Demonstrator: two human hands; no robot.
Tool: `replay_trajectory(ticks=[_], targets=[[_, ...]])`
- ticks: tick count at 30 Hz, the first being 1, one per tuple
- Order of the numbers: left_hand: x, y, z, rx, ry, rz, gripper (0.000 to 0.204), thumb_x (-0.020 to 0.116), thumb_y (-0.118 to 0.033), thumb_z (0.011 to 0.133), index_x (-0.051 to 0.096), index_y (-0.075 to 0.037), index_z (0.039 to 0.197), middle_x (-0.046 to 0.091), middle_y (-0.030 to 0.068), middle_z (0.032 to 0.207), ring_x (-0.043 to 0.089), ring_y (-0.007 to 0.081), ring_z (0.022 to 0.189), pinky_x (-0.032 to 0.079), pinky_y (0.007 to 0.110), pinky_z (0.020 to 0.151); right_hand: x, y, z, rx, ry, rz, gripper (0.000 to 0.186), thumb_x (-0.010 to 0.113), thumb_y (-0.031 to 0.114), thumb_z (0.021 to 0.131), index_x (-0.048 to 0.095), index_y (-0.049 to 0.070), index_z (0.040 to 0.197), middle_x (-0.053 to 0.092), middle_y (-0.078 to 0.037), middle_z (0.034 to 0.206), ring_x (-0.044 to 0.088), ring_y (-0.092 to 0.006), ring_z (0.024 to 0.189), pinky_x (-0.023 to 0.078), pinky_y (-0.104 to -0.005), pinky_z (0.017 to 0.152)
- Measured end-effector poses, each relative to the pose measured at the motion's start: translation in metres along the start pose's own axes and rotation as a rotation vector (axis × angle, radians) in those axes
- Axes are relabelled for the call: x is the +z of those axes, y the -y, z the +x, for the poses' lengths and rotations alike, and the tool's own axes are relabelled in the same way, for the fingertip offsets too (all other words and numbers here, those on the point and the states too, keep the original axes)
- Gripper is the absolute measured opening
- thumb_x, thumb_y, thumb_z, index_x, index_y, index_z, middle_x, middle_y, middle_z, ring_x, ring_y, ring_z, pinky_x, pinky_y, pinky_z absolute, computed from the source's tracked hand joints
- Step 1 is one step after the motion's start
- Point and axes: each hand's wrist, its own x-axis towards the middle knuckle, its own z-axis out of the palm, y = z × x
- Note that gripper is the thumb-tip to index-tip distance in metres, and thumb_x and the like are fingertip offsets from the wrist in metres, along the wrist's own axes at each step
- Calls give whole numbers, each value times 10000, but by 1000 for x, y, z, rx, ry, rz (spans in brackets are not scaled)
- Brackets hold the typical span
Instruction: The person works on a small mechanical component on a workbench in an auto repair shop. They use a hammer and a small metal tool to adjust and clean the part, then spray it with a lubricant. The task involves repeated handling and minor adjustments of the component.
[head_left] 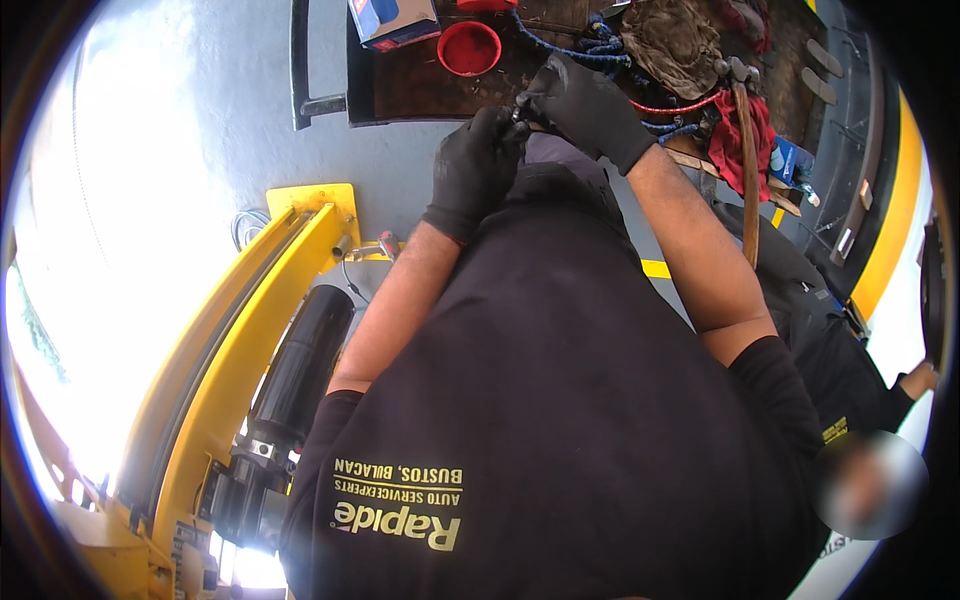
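Note:
My left hand [474, 168], in a black glove, has its fingers closed in a pinch at the near edge of a dark wooden bench [405, 95]. Against its fingertips is my right hand [588, 108], gloved in black too, with fingers bent and pressed together. Between the two sets of fingertips shows a small shiny metal piece [517, 114], mostly hidden and too small to name. Just beyond the hands, a round red bowl [469, 48] stands on the bench.
A hammer [747, 165] with a wooden handle lies right, beside a red cloth [735, 150] and a brown rag [672, 45]. Blue cords [570, 50] cross the bench. A yellow lift post [240, 300] rises at left. Another person [800, 320] is close at right.

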Motion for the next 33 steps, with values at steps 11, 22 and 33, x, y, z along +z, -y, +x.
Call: replay_trajectory(ticks=[11,22,33], targets=[[4,8,-1,7,-3,18,185,757,-234,977,656,-88,1030,736,199,854,713,452,790,545,552,659,-19,23,2,199,56,169,490,780,448,912,656,29,1135,758,-210,1066,727,-435,1051,577,-531,921],[5,8,-3,4,-5,61,191,746,-251,987,652,-98,1052,739,194,867,717,445,816,554,551,684,-13,13,7,225,9,136,410,748,385,922,695,26,1113,755,-232,1058,721,-465,1040,585,-545,896],[0,2,-1,-51,37,54,200,746,-254,985,647,-95,1054,751,195,874,725,446,822,552,558,682,-18,17,6,258,58,136,564,749,441,926,673,54,1330,768,-215,1163,729,-403,1133,572,-504,985]])
